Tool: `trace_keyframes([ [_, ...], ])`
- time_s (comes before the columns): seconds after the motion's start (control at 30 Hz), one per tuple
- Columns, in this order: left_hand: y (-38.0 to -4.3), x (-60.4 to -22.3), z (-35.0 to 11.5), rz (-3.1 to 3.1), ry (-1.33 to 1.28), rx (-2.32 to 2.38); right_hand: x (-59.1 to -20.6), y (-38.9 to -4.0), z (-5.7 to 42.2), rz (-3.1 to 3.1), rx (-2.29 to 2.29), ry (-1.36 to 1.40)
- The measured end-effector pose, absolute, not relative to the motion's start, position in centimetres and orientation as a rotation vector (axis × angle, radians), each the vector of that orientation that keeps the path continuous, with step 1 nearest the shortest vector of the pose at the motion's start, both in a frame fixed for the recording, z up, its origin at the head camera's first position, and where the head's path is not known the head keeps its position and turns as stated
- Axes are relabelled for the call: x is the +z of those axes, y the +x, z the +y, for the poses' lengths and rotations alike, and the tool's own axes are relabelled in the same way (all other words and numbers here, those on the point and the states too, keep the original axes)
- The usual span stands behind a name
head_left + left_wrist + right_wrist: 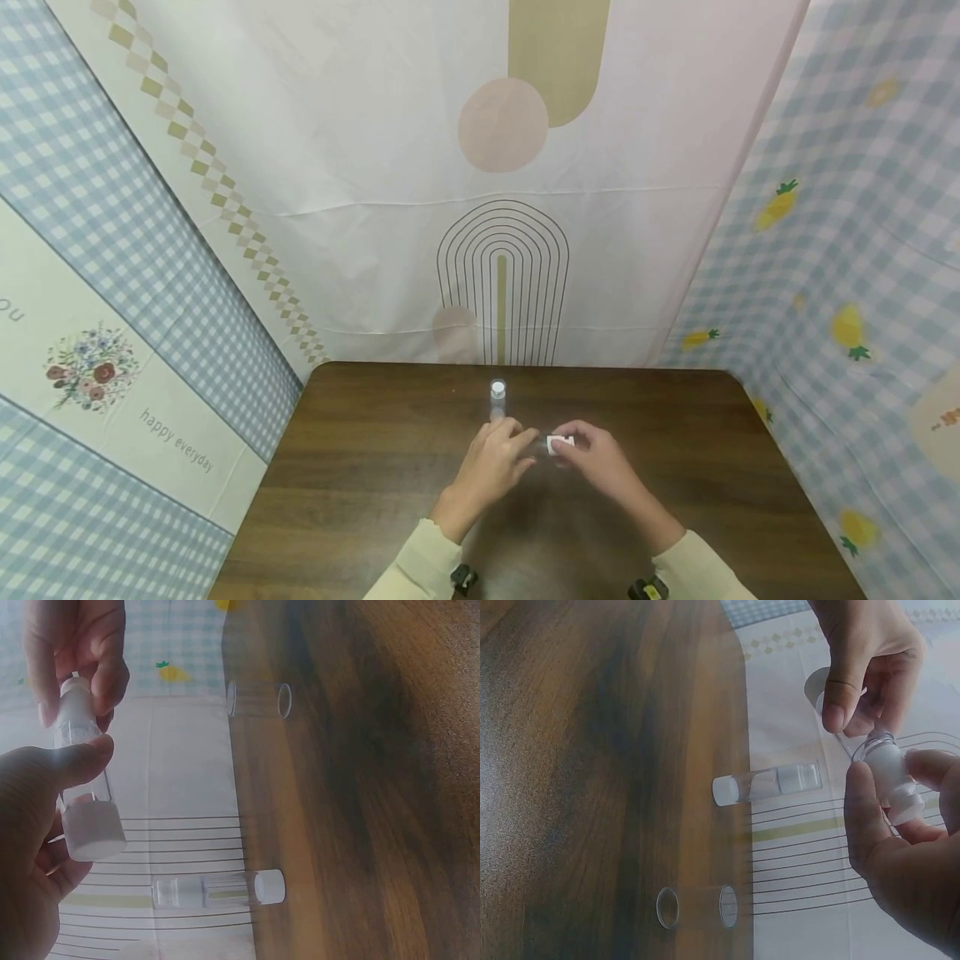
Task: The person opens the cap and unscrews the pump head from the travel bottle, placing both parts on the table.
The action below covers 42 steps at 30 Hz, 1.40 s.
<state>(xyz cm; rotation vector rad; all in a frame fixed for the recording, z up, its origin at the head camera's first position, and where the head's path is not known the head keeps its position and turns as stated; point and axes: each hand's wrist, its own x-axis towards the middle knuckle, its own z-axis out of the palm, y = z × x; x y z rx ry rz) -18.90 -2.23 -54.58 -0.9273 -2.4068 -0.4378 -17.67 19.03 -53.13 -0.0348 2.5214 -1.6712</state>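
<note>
My left hand (487,467) grips a small clear bottle with a white base (94,831), its thumb across the body. At the bottle's other end, my right hand (603,462) pinches the white pump top (889,769) between thumb and fingers. Whether the pump top is seated tight on the bottle I cannot tell. The held bottle is tilted above the table, partly hidden by the fingers. A second clear bottle (498,398) with a white base stands upright beyond my left hand. An open-ended-looking clear cap (259,699) stands on the table near my right hand.
Everything is over a dark brown wooden table (375,467). A white patterned cloth (360,275) hangs behind its far edge. Blue checked cloths hang at the left (150,208) and right (847,250) sides.
</note>
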Motion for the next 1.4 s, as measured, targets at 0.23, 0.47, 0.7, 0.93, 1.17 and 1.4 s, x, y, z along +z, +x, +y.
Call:
trace_keyframes([
  [0.23, -18.9, -54.6, -2.3, -2.396, -0.926, -0.455, -52.8, -17.37, 18.89, 2.572, -1.676, -0.122],
  [0.47, -18.93, -54.66, -2.32, -2.381, -0.93, -0.442, -52.87, -17.34, 18.89, 2.556, -1.729, -0.239],
  [0.7, -18.94, -54.63, -2.31, -2.39, -0.93, -0.458, -52.81, -17.54, 18.99, 2.581, -1.674, -0.101],
  [0.93, -18.84, -54.65, -2.31, -2.376, -0.925, -0.458, -52.77, -17.51, 19.1, 2.524, -1.623, -0.018],
  [1.17, -18.88, -54.85, -2.25, -2.396, -0.928, -0.46, -52.69, -17.55, 19.06, 2.466, -1.672, -0.021],
  [1.4, -18.83, -54.86, -2.27, -2.391, -0.93, -0.468, -52.78, -17.53, 19.19, 2.568, -1.619, -0.137],
])
